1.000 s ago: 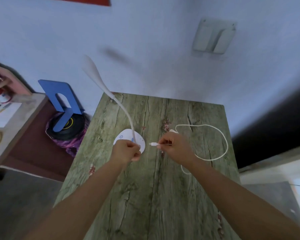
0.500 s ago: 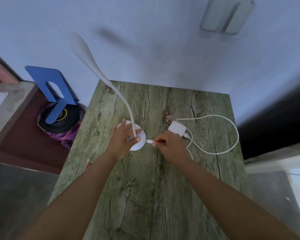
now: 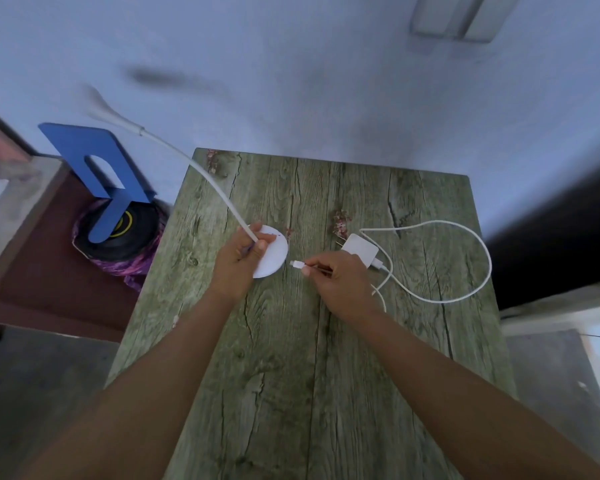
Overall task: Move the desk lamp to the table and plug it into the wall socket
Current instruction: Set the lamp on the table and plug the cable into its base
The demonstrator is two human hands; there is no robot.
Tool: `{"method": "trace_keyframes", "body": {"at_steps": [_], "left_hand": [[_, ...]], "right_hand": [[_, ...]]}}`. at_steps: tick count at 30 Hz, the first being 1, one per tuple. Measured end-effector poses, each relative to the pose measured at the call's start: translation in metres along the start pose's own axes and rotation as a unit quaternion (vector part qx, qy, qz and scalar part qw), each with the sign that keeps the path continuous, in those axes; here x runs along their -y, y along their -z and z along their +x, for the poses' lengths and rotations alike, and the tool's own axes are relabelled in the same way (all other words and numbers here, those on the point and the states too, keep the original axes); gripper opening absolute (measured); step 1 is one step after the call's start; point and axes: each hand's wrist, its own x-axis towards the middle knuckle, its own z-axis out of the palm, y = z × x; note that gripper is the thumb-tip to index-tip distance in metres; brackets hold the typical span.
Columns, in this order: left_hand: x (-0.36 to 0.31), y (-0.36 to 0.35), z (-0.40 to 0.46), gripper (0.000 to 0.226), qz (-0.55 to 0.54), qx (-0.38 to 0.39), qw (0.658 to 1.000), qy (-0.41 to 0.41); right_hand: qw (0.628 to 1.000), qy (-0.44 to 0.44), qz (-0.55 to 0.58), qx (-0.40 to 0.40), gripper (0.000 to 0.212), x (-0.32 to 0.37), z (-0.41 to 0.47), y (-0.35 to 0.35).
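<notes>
The white desk lamp [image 3: 272, 252] rests on the green wooden table [image 3: 312, 358], tipped so that its round base shows its flat face. Its thin neck leans up to the left, ending in a blurred head [image 3: 97, 100]. My left hand [image 3: 239, 263] grips the lamp where neck meets base. My right hand [image 3: 336, 280] pinches the small plug end of the white cable [image 3: 478, 278], a short gap right of the base. The cable loops over the table's right side to the white wall adapter [image 3: 361, 251] lying flat. A wall socket plate [image 3: 461, 17] sits high on the wall.
A blue metal bookend [image 3: 94, 168] stands on a dark round object [image 3: 118, 233] left of the table, on a brown lower surface. A grey shelf edge [image 3: 11, 202] is at far left. A dark opening lies right of the table.
The lamp has tipped further left, its neck leaning lower. My left hand shifted onto the neck's foot. My right hand drew the plug end slightly right, away from the base.
</notes>
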Motion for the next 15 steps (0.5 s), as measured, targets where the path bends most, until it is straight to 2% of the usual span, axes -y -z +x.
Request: {"method": "trace_keyframes", "body": {"at_steps": [15], "left_hand": [[0.0, 0.009, 0.005, 0.025, -0.082, 0.012, 0.996, 0.042]], "right_hand": [[0.999, 0.032, 0.015, -0.022, 0.005, 0.016, 0.008, -0.004]]}}
